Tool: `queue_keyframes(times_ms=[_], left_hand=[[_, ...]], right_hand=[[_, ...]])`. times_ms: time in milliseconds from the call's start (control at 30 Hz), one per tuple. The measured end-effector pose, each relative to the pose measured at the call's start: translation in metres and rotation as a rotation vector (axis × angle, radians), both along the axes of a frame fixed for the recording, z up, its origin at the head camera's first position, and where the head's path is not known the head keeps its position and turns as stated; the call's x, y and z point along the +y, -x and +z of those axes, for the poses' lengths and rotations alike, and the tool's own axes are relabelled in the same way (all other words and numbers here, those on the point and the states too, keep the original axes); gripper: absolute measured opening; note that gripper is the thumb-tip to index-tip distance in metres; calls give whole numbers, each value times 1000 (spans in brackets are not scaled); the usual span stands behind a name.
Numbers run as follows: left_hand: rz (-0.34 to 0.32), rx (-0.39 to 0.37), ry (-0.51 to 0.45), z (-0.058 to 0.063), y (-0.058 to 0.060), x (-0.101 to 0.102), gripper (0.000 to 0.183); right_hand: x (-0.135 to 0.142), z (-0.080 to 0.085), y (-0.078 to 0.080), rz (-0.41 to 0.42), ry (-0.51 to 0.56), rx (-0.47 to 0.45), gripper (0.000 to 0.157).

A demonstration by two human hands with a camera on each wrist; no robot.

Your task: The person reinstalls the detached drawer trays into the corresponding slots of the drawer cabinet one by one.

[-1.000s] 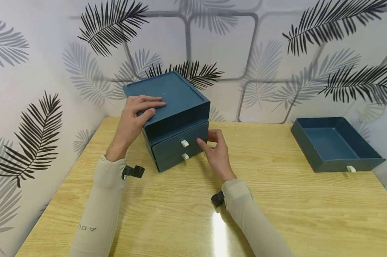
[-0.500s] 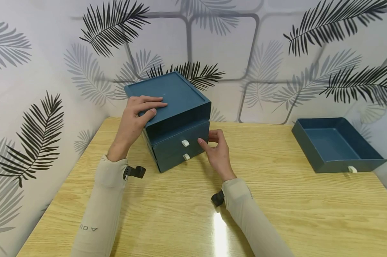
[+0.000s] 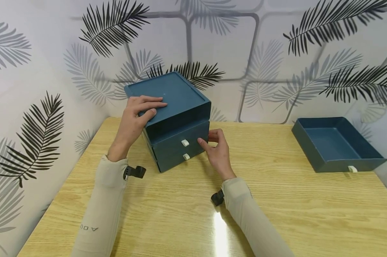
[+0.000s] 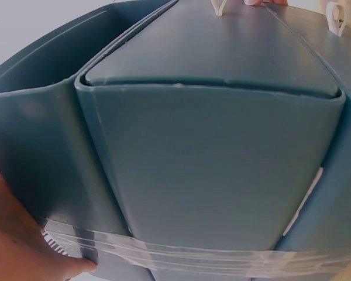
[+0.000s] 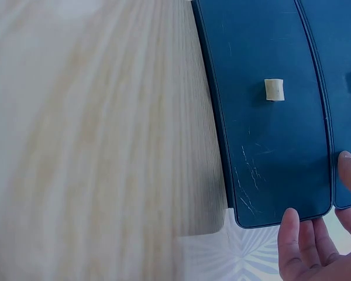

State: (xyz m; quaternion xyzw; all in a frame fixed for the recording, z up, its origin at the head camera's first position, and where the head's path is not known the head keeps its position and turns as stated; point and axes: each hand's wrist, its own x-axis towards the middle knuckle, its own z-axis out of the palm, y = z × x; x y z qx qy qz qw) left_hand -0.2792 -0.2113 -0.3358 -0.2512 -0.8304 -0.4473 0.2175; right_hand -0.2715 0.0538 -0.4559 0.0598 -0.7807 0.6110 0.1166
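Note:
A dark blue drawer cabinet (image 3: 171, 93) stands at an angle on the table, its top slot without a drawer. Below the slot are two closed drawers (image 3: 167, 153) with small white pull tabs. The left hand (image 3: 134, 116) rests on the cabinet's top at its left edge, fingers stretched over the panel. In the left wrist view, one finger of it reaches the side wall near clear tape (image 4: 181, 254). The right hand (image 3: 217, 153) grips the cabinet's right front corner, thumb on a drawer front and fingers round the side. Fingertips behind that side are partly hidden in the head view.
A loose blue drawer (image 3: 335, 142) with a white tab lies on the right part of the wooden table (image 3: 167, 214). A wall covering (image 3: 222, 46) with leaf prints rises behind the cabinet and at the left. A dark wrist camera sits on each sleeve.

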Motion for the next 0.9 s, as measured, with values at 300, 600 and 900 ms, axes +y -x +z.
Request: queue_keyframes(times_ms=[300,600,900], left_hand=[[1,1,0,1,0,0,32],[3,-6,5,2,-1,1,32],[0,-8,0,0,-1,0,32]], right_hand=[[2,1,-1,14,-3,-3,42],[11,5,-6,71,-45,-73,45],[32,7,-11,109,-125,-89,46]])
